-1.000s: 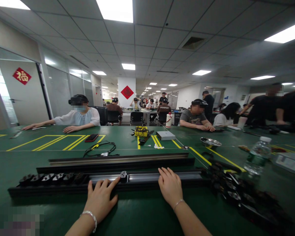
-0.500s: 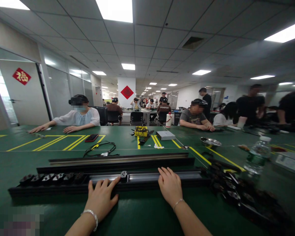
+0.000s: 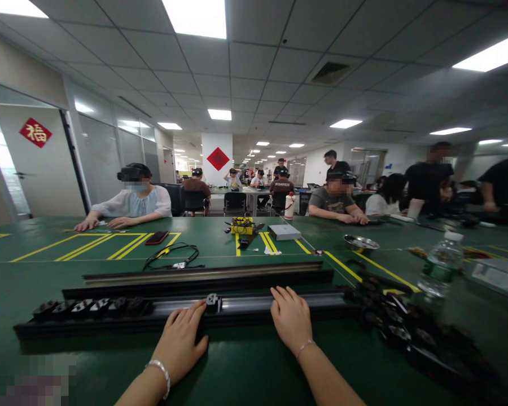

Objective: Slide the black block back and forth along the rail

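Observation:
A long black rail with a shiny metal channel runs left to right before me. In that channel sits a small grey-and-black block, like a socket module. My left hand reaches forward with its fingers stretched out, the fingertips at the block's left side; whether they press on it I cannot tell. Further right, my right hand lies open over the rail, fingers extended across it and nothing held. Several similar black and white modules stand in a row at the rail's left end.
Behind the rail lies a second black rail. At the right are a heap of dark modules, a water bottle and a metal bowl. Cables, a phone and a grey box lie farther back. Other people sit across the table.
My left hand's fingers have drawn closer together, and its fingertips stay by the socket module. My right hand keeps its place on the rail. Both rails have not visibly moved.

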